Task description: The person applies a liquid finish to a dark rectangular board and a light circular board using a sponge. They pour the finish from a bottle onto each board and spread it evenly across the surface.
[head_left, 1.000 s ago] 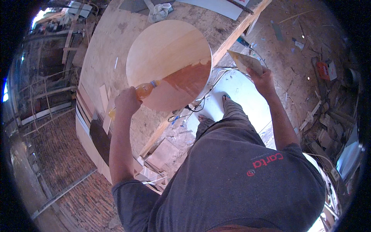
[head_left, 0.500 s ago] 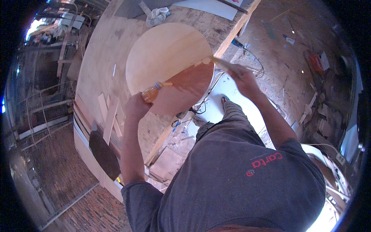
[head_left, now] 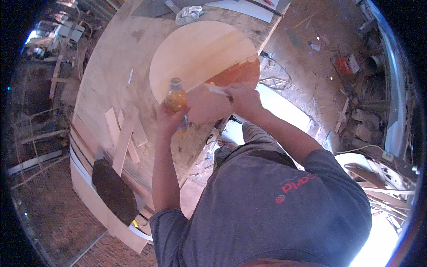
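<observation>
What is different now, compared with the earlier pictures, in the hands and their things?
The right hand, with the flat tool, moved leftward from beside the round board to over it. The left hand turned the bottle: its neck, pointing rightward before, now points away from the body. Nothing was let go; the round board and cloth stay on the table.

Head camera: left unit of a side-by-side pair worn on the person's head; wide fisheye, upright, unmirrored.
Aim: steeply downward and forward, past the shirt [head_left: 267, 218] to the round board [head_left: 195, 49].
Round board: landmark; above frame centre, near, viewed from above at a slant.
Shirt: below round board, closest to lens, fills much of lower frame.
Forearms [head_left: 165, 178]: reach up to round board from below it.
Tabletop [head_left: 106, 75]: beneath round board, edges bowed.
Floor [head_left: 307, 73]: right of round board, farther off.
</observation>
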Motion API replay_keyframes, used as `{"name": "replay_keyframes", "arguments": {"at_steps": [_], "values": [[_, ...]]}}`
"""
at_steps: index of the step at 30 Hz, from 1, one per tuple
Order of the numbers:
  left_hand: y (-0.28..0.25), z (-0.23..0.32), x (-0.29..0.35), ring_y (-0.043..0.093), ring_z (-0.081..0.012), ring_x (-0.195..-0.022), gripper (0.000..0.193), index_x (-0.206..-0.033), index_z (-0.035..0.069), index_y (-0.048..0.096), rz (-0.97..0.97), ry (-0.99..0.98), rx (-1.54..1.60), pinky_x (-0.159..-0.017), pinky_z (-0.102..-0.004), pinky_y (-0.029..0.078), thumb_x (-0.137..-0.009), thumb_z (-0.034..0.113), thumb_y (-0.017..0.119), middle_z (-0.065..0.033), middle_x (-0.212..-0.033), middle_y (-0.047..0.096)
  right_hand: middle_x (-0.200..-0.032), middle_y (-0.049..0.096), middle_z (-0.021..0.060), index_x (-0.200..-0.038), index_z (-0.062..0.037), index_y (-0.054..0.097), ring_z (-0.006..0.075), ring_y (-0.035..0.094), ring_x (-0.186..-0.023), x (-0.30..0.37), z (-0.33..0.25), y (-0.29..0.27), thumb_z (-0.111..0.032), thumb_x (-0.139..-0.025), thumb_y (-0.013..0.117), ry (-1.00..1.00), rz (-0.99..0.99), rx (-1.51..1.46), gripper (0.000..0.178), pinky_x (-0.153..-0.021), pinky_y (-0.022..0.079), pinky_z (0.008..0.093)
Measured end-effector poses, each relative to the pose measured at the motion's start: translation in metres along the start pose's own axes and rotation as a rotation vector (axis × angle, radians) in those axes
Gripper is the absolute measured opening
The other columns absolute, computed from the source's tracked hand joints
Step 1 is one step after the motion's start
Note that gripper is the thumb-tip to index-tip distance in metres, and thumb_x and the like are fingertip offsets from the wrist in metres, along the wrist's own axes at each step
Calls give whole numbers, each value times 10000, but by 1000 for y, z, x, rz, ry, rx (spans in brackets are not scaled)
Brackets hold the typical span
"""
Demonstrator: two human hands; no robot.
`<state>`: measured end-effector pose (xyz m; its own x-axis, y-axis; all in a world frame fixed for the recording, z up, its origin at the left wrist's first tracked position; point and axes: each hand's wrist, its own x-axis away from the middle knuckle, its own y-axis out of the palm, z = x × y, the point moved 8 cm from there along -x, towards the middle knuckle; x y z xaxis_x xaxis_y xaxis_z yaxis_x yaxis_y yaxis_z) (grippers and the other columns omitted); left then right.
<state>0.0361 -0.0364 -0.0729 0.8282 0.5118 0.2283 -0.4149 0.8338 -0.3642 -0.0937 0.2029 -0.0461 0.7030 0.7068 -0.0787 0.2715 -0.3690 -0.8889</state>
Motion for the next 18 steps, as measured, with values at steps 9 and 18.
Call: {"name": "replay_keyframes", "arguments": {"at_steps": [9,18], "values": [[-94,-104,112,686,-190,-972,451,-1148,9,654,478,-4,165,-892,-348,553,-793,136,903,-77,-1073,711,-1071,726,25,-1135,-209,746,282,664,-1026,-35,-4,60,-125,-852,648,-309,-168,394,311,-813,585,461],[-126,-167,183,677,-190,-985,432,-1137,14,660,632,-66,176,-917,-360,538,-797,132,898,-88,-1080,713,-1041,729,30,-1095,-231,758,288,669,-1019,-104,5,68,-123,-824,647,-183,-167,462,312,-797,581,472]]}}
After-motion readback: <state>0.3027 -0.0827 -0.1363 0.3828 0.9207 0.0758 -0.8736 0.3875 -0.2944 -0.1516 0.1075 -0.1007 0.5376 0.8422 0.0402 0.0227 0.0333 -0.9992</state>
